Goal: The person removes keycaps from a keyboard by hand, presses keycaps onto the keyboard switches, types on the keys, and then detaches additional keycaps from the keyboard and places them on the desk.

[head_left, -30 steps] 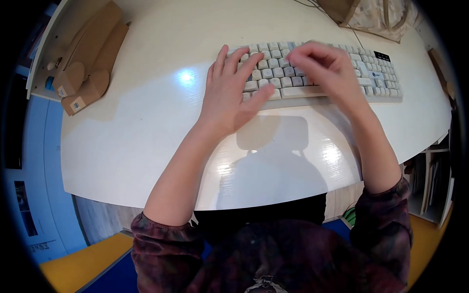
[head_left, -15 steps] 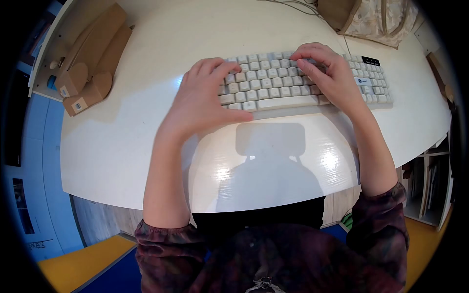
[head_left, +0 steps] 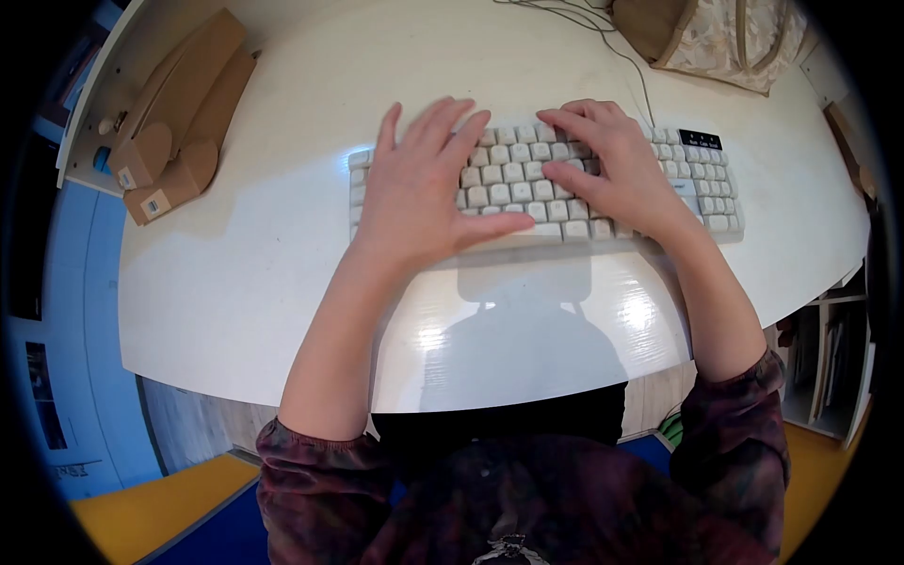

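A pale keyboard [head_left: 513,173] with off-white keys lies across the middle of the desk. Over its left part is my left hand [head_left: 414,193], with the fingers spread apart and the thumb stretched toward the space bar [head_left: 541,233]. My right hand [head_left: 626,169] is above the keys right of the middle, its fingers bent and its thumb apart from them. Neither hand grips anything. Whether the fingertips press any keys, I cannot tell. Both hands hide part of the keys.
Brown cardboard pieces [head_left: 184,122] lie at the desk's left side. A camouflage-patterned bag [head_left: 720,42] stands at the back right, with a thin cable [head_left: 631,58] near it. Shelves [head_left: 824,363] stand beyond the desk's right edge.
The keyboard has shifted toward me and slightly left, with its angle a little changed. My left hand has moved right and its fingers have spread; my right hand has shifted slightly left.
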`<state>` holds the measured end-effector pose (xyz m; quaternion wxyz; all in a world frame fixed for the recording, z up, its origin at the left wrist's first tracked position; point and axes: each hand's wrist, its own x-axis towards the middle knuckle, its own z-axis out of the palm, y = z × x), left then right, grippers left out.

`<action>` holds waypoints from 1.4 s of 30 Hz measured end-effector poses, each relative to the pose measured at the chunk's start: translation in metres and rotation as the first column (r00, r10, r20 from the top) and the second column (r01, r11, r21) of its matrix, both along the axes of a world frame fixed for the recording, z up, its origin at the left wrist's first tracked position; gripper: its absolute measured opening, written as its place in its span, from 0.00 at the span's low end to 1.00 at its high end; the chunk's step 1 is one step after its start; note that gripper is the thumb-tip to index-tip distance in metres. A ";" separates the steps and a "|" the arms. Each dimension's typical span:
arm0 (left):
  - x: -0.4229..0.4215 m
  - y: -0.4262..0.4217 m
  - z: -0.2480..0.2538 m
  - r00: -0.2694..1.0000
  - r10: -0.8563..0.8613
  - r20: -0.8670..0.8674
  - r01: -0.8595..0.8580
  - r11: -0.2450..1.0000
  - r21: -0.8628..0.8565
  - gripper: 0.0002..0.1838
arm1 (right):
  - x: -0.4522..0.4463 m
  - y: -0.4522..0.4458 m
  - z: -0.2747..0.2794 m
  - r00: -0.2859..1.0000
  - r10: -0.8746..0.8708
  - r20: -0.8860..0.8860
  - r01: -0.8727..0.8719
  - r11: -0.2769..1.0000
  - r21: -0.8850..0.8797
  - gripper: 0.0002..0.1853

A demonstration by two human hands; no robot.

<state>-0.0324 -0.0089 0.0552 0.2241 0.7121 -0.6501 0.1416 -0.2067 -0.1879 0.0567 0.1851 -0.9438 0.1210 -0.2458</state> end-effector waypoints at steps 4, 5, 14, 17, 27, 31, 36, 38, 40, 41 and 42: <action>0.000 -0.002 0.008 0.995 -0.009 -0.098 0.023 0.989 0.149 0.56 | 0.010 0.007 0.004 1.000 0.007 -0.013 -0.007 1.000 0.027 0.24; -0.002 -0.002 0.009 0.992 -0.024 -0.120 0.042 0.987 0.154 0.57 | 0.011 0.007 -0.001 1.000 0.001 0.027 -0.001 1.000 -0.001 0.23; -0.010 0.001 0.002 0.979 -0.080 -0.190 0.102 0.989 0.110 0.64 | 0.024 0.026 -0.006 0.978 0.038 0.204 -0.015 0.993 -0.113 0.15; -0.010 0.001 0.002 0.976 -0.089 -0.197 0.112 0.988 0.109 0.64 | 0.026 0.024 -0.008 0.982 0.000 0.188 0.009 0.999 -0.046 0.13; -0.008 0.001 0.000 0.975 -0.084 -0.208 0.107 0.989 0.106 0.62 | 0.030 0.020 -0.006 0.980 -0.024 0.199 0.004 0.995 0.101 0.10; -0.006 0.003 -0.001 0.975 -0.086 -0.203 0.106 0.990 0.090 0.61 | 0.034 0.022 -0.005 0.984 -0.047 0.173 0.034 0.996 0.080 0.08; -0.006 0.005 0.000 0.972 -0.090 -0.216 0.111 0.990 0.088 0.61 | 0.034 0.022 -0.005 0.983 -0.044 0.178 0.035 0.998 0.054 0.08; -0.006 0.005 -0.001 0.973 -0.093 -0.212 0.113 0.990 0.084 0.60 | 0.031 0.023 0.005 0.994 -0.087 0.060 0.071 0.968 0.239 0.09; -0.006 0.006 -0.002 0.974 -0.098 -0.204 0.116 0.990 0.079 0.59 | 0.029 0.020 0.006 0.994 -0.108 -0.004 0.103 0.943 0.317 0.11; -0.006 0.007 -0.002 0.973 -0.098 -0.208 0.117 0.990 0.079 0.59 | 0.028 0.013 0.002 0.993 -0.116 -0.007 0.112 0.945 0.308 0.12; -0.005 0.007 -0.003 0.972 -0.099 -0.212 0.118 0.990 0.078 0.59 | 0.029 0.008 0.001 0.992 -0.124 -0.009 0.121 0.947 0.299 0.13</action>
